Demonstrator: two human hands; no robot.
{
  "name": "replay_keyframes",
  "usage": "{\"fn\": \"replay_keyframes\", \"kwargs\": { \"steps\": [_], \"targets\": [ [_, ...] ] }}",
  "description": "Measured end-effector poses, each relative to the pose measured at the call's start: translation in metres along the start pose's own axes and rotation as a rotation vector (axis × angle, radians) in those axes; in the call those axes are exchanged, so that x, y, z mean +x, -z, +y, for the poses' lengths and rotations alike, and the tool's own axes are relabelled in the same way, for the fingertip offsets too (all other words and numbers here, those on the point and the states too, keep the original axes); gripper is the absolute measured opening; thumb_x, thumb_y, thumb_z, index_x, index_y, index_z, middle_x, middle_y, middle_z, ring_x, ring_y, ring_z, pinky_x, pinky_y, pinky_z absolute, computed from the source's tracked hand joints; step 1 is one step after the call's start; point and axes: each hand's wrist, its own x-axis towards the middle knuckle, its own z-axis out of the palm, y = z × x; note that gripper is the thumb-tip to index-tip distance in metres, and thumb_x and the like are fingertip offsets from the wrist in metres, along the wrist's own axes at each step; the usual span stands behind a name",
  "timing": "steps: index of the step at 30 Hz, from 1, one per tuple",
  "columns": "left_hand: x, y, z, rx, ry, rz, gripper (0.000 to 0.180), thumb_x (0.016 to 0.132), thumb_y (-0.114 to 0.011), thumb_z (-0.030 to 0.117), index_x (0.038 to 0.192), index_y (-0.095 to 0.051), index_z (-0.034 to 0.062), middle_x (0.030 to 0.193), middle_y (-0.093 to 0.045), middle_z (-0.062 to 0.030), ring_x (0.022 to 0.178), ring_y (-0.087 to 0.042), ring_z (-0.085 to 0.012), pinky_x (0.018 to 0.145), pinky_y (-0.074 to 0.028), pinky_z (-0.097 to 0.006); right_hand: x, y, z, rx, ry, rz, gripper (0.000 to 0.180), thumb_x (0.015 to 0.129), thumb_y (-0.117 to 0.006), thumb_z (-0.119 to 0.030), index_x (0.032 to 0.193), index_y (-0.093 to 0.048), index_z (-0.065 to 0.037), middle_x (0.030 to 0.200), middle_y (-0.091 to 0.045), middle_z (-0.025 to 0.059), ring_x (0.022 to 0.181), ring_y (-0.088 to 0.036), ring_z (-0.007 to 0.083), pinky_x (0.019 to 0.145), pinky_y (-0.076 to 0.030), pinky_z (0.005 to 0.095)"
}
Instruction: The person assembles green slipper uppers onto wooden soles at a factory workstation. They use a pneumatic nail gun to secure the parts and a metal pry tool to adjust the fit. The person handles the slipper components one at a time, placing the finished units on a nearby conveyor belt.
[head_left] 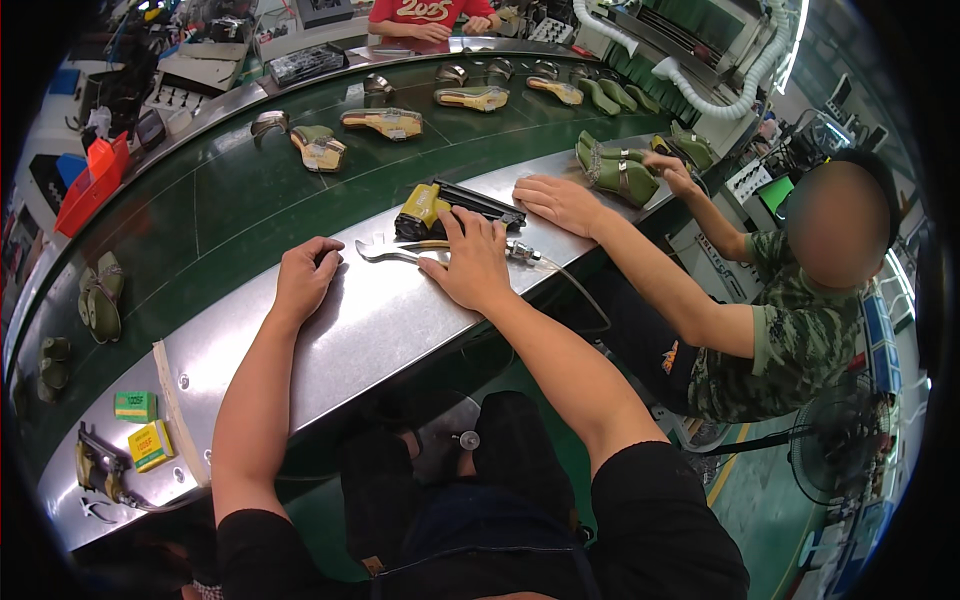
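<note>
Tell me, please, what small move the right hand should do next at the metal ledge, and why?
Probably close the right hand around the yellow-and-black air stapler and lift it. That hand already lies flat over its rear end and hose fitting, while the left hand rests as a loose fist beside it, holding nothing.

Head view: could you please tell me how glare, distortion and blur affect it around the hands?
In the head view, fisheye bends the steel ledge and green belt into arcs; soft glare washes the ledge beside the left hand; the right hand on the yellow-and-black stapler is sharp; the rim is black, and the neighbour's face is blurred.
</note>
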Motion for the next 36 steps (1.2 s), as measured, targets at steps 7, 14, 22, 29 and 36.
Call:
{"fn": "replay_keyframes", "kwargs": {
  "steps": [7, 14, 22, 29, 36],
  "targets": [
    [-0.001, 0.0, 0.003, 0.025, 0.006, -0.004, 0.022, 0.097, -0.065, 0.009, 0.111, -0.077, -0.002, 0.094, -0.079, -0.0141, 0.086, -0.075, -0.0197, 0.082, -0.057, -0.032, -0.001, -0.003, 0.002, -0.023, 0.016, 0.03, 0.084, 0.09, -0.075, -0.051, 0.155, -0.046, -0.006, 0.155, -0.044, 0.0179, 0.148, -0.036, 0.0362, 0.125, -0.017, 0.0605],
    [0.0, 0.001, -0.01, -0.019, -0.048, 0.01, 0.023, 0.096, -0.065, 0.011, 0.112, -0.077, -0.0018, 0.094, -0.079, -0.0147, 0.086, -0.074, -0.0202, 0.081, -0.056, -0.032, 0.0, -0.007, 0.001, -0.01, 0.04, 0.045, 0.085, 0.089, -0.077, -0.05, 0.154, -0.046, -0.006, 0.153, -0.045, 0.0172, 0.147, -0.037, 0.0364, 0.124, -0.017, 0.0609],
    [-0.001, 0.003, -0.004, 0.0, -0.056, 0.022, 0.024, 0.096, -0.064, 0.012, 0.111, -0.077, -0.0015, 0.093, -0.078, -0.0143, 0.081, -0.071, -0.0196, 0.078, -0.055, -0.032, -0.001, -0.01, 0.001, -0.021, 0.064, 0.065, 0.084, 0.089, -0.077, -0.05, 0.154, -0.045, -0.007, 0.152, -0.046, 0.0177, 0.145, -0.038, 0.0361, 0.123, -0.017, 0.0601],
    [-0.003, 0.004, -0.002, 0.008, -0.012, -0.003, 0.024, 0.096, -0.064, 0.011, 0.111, -0.076, -0.0021, 0.096, -0.079, -0.0152, 0.084, -0.072, -0.02, 0.08, -0.056, -0.032, -0.001, -0.01, 0.001, -0.021, 0.06, 0.06, 0.084, 0.089, -0.077, -0.05, 0.154, -0.045, -0.007, 0.152, -0.046, 0.0177, 0.145, -0.038, 0.0359, 0.123, -0.018, 0.059],
    [-0.002, 0.003, 0.0, 0.008, -0.002, -0.012, 0.024, 0.096, -0.064, 0.011, 0.112, -0.076, -0.0018, 0.098, -0.079, -0.0155, 0.086, -0.073, -0.0207, 0.082, -0.056, -0.032, -0.001, -0.008, 0.002, -0.027, 0.044, 0.041, 0.084, 0.089, -0.077, -0.05, 0.154, -0.045, -0.006, 0.153, -0.046, 0.0176, 0.146, -0.038, 0.0354, 0.124, -0.017, 0.0575]
  ]
}}
